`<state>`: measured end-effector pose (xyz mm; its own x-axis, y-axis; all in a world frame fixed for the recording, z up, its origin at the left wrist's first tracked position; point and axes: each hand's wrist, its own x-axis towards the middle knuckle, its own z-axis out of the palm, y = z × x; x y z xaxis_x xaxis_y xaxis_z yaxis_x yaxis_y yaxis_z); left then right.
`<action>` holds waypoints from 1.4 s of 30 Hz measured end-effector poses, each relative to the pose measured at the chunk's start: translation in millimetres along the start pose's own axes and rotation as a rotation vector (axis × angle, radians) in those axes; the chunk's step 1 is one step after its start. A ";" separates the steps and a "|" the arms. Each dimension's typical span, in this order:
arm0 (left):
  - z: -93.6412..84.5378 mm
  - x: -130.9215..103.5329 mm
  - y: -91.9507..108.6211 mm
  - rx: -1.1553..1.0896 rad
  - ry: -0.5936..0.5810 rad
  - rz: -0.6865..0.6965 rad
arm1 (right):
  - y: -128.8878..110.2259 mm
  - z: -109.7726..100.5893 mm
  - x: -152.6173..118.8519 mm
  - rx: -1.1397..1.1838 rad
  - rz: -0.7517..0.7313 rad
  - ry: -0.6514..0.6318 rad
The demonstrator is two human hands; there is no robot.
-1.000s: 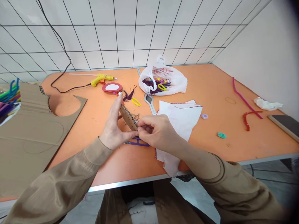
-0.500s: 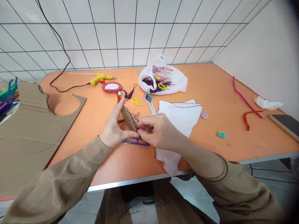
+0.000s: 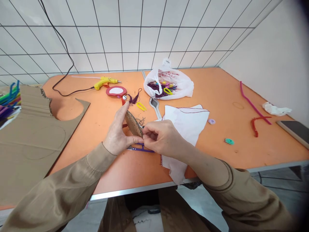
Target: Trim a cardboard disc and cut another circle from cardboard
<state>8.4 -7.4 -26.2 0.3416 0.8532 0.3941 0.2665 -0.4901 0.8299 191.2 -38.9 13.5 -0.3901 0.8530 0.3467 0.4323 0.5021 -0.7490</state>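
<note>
A small rounded piece of corrugated cardboard [image 3: 133, 124] stands tilted on edge above the table, its fluted rim showing. My left hand [image 3: 117, 130] grips it from the left between thumb and fingers. At its right lower edge, the fingertips of my right hand [image 3: 160, 137] are pinched together; whether something small is also between them is hidden. Purple-handled scissors [image 3: 142, 149] lie on the table beneath both hands, partly covered. Right beside my right hand is a folded white cloth [image 3: 185, 124] with dark red stitched edging.
Behind are a yellow glue gun [image 3: 106, 82], a red-and-white oval piece [image 3: 116, 91], tassels [image 3: 135, 97], a yellow clip [image 3: 141, 106] and a plastic bag [image 3: 183, 83]. A cut cardboard sheet [image 3: 31, 138] covers the left; pipe cleaners [image 3: 253, 101] and a phone [image 3: 295, 130] lie right.
Both hands keep nearly the same hold on the cardboard piece. The whole view has shifted slightly; nothing else has visibly moved.
</note>
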 end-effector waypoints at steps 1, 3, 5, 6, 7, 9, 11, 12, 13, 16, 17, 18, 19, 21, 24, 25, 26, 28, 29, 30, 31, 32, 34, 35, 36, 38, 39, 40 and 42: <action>-0.7 0.3 -0.1 -0.007 -0.002 -0.003 | 0.0 0.4 0.2 0.013 0.024 0.018; -2.9 1.0 -0.2 -0.022 -0.008 0.005 | 0.5 -0.3 1.7 0.066 0.115 0.063; -5.9 2.1 0.0 -0.004 -0.019 0.031 | 1.5 -3.1 5.0 0.196 0.269 0.089; -7.5 2.6 0.4 0.023 -0.024 0.052 | 2.1 -5.0 7.2 0.285 0.359 0.090; -8.8 3.0 0.8 0.060 -0.030 0.075 | 2.8 -7.0 9.6 0.384 0.443 0.083; -10.5 3.4 1.7 0.142 -0.045 0.115 | 4.3 -10.5 14.3 0.548 0.561 0.092; -10.3 2.9 1.5 0.192 -0.069 0.122 | 5.6 -12.6 17.5 0.674 0.606 0.100; -9.5 2.4 0.7 0.195 -0.082 0.116 | 6.2 -13.1 18.2 0.720 0.612 0.093; -8.5 1.7 -0.4 0.184 -0.092 0.105 | 6.9 -13.2 18.5 0.755 0.612 0.078; -5.1 -0.5 -4.4 0.106 -0.105 0.042 | 8.7 -13.2 17.2 0.784 0.588 0.036; -4.4 -1.0 -5.2 0.081 -0.108 0.016 | 9.3 -13.3 16.5 0.778 0.576 0.029; -4.0 -1.4 -5.4 0.063 -0.114 -0.008 | 9.8 -13.7 15.9 0.770 0.564 0.021; -4.0 -1.5 -5.0 0.050 -0.124 -0.028 | 10.2 -14.2 15.3 0.761 0.555 0.009; -4.8 -1.3 -3.3 0.036 -0.137 -0.042 | 10.3 -15.5 14.7 0.737 0.542 -0.025; -6.5 -0.4 -0.9 0.039 -0.143 -0.045 | 8.9 -16.6 14.6 0.701 0.542 -0.089; -6.8 -0.2 -0.6 0.044 -0.148 -0.045 | 8.2 -16.4 14.7 0.694 0.545 -0.097; -6.9 -0.1 -0.7 0.051 -0.153 -0.043 | 7.6 -15.8 14.9 0.689 0.550 -0.096; -6.4 -0.2 -1.5 0.066 -0.144 -0.034 | 6.5 -13.7 15.3 0.684 0.565 -0.072; -5.9 -0.3 -2.0 0.074 -0.127 -0.028 | 6.2 -12.4 15.5 0.682 0.576 -0.056; -5.3 -0.5 -2.4 0.084 -0.106 -0.023 | 6.1 -11.1 15.8 0.678 0.589 -0.043; -4.8 -0.6 -2.5 0.096 -0.087 -0.022 | 6.1 -9.9 16.0 0.674 0.601 -0.029; -4.4 -0.5 -2.4 0.108 -0.073 -0.025 | 6.3 -9.0 16.2 0.666 0.612 -0.012; -3.9 0.0 -1.4 0.121 -0.072 -0.048 | 6.8 -8.0 16.5 0.652 0.624 0.013; -3.8 0.5 -0.8 0.118 -0.077 -0.066 | 7.2 -8.0 16.5 0.651 0.624 0.017; -3.7 1.1 -0.2 0.106 -0.085 -0.088 | 7.6 -8.3 16.4 0.657 0.619 0.013; -3.4 2.2 0.5 0.059 -0.095 -0.128 | 8.3 -9.0 16.2 0.683 0.598 -0.005; -3.3 2.6 0.6 0.028 -0.101 -0.142 | 8.4 -9.2 16.0 0.694 0.588 -0.019; -3.2 3.0 0.4 -0.004 -0.104 -0.150 | 8.4 -9.1 15.9 0.700 0.583 -0.032; -3.2 3.2 0.0 -0.055 -0.106 -0.156 | 7.9 -8.3 16.0 0.705 0.584 -0.054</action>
<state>6.6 -4.1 -23.7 0.3938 0.8931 0.2174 0.2755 -0.3403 0.8990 195.1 -20.1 17.8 -0.3104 0.9274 -0.2088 -0.0170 -0.2250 -0.9742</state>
